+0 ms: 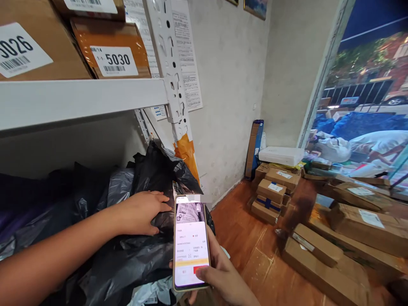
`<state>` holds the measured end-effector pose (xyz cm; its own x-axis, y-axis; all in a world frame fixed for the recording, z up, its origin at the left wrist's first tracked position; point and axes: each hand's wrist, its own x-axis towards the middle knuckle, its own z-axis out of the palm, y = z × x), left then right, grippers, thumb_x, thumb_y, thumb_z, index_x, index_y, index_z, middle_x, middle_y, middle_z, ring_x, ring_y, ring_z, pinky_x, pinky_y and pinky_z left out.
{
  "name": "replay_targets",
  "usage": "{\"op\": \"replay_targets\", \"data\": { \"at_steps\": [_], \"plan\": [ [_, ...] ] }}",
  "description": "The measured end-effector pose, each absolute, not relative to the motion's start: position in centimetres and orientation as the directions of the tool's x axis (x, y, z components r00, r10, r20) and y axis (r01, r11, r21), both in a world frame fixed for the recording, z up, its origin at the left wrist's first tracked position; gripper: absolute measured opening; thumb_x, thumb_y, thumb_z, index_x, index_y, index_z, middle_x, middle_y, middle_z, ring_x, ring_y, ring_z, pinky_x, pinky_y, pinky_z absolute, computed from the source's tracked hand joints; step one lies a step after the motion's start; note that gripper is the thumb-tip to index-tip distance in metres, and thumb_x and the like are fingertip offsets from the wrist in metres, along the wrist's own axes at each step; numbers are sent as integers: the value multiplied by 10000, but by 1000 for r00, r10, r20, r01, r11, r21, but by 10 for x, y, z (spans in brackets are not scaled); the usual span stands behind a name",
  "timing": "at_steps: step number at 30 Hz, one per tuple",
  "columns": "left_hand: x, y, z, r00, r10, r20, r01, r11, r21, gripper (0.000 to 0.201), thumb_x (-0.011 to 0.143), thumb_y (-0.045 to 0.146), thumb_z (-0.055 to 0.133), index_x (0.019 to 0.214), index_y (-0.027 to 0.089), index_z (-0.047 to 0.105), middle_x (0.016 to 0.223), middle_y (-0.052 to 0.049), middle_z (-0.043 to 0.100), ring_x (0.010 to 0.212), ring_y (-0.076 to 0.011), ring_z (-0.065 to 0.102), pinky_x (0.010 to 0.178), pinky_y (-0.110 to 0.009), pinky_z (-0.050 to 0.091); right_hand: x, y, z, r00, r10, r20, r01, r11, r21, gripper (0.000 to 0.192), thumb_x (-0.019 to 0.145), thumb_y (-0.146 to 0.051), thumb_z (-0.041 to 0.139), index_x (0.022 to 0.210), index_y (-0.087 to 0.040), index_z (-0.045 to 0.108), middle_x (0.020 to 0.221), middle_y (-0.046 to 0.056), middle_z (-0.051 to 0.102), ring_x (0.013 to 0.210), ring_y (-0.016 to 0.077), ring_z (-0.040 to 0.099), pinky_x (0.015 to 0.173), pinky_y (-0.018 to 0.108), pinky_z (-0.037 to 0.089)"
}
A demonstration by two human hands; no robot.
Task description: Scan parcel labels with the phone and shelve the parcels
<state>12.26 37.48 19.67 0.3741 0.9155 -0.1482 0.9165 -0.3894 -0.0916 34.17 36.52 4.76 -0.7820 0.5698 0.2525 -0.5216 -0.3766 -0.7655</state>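
— How would you do this scan well?

— I'd judge: press the black parcel bag (153,187) flat so its label faces the phone (190,242), and hold the phone steady just right of that pressing hand.

— And the grips?

— The left hand (140,212) lies spread, palm down on the bag, clasping nothing. The right hand (219,276) is wrapped around the phone, thumb on the screen's lower edge.

Black glossy bag (149,178), brown cartons (318,250), white shelf (79,100).
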Motion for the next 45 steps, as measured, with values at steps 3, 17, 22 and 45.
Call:
{"op": "replay_targets", "data": {
  "at_steps": [3,17,22,45],
  "plan": [
    [135,354,203,295,948,-119,929,-314,-197,378,669,185,600,1026,249,709,1111,-92,690,1012,-281,644,902,-393,488,350,358,46,-730,650,211,-552,-380,-743,992,719,-241,729,1461,-276,73,1131,105,704,948,309,698,531,327,552],
    [179,364,237,168,961,-220,850,-254,-461,594,535,285,842,1094,230,650,1127,-115,653,1034,-370,603,777,-453,524,394,349,35,-453,891,-19,-692,-365,-623,1347,543,-208,839,1463,-198,-144,1039,111,763,872,326,725,557,346,555],
    [188,368,233,84,946,-312,797,-252,-549,300,756,25,537,938,183,716,892,-127,723,835,-296,686,669,-355,501,397,349,32,-471,882,-20,-694,-384,-609,1398,530,-204,839,1441,-211,-222,1009,102,768,850,322,730,523,315,539],
    [169,402,228,742,622,249,590,-430,-683,229,911,266,513,738,208,652,647,23,645,649,-154,556,539,-298,368,378,360,-9,-612,767,193,-727,-450,-518,974,559,-280,795,1423,-305,346,1155,92,724,973,331,702,793,405,546]
  ]
}}
